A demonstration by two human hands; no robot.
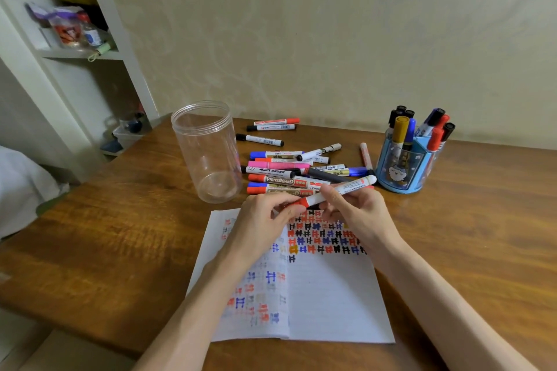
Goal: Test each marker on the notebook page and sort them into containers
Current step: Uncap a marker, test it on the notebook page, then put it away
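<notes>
Notebook [331, 295]: lies open and flat, its top rows filled with test marks.
Marker [361, 183]: probably light, stiff, smooth plastic; held over the page's top edge.
Left hand [265, 217]: pinches the red cap [303, 202].
Right hand [358, 208]: grips the white barrel [346, 188], likely the firmest hold.

1. One surface [120, 235] is carrying everything counted below.
2. One notebook [331, 295] is lying open, showing two pages.
3. One clear jar [208, 159] is standing.
4. One blue holder [401, 172] is standing.
5. About nine standing markers [401, 126] are sticking out of the holder: five black-capped, two red, one blue, one gold.
6. Roughly fourteen loose markers [280, 165] are lying on the surface. Three are lying apart at the back and one near the holder, while the rest are overlapping in a heap, making an exact count uncertain.
7. One held marker [340, 190], red-capped, is being gripped.
8. Two grips are sharing it: the left grip [265, 220] and the right grip [358, 214].
</notes>
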